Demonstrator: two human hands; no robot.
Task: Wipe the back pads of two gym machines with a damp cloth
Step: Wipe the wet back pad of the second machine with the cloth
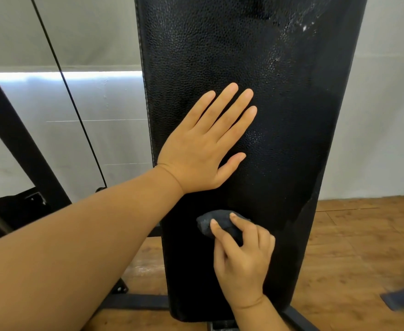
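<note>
Now the left hand [202, 144] lies flat, fingers straight, on the middle of the back pad [279, 139], while the right hand [242, 256] grips the bunched dark cloth [216, 225] low in the frame. So small a bunch could easily miss the pad's edges.

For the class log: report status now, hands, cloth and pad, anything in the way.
Left hand flat on back pad, bracing. Right hand grips dark cloth against lower pad. Whitish marks top right. Nothing in the way.
</note>
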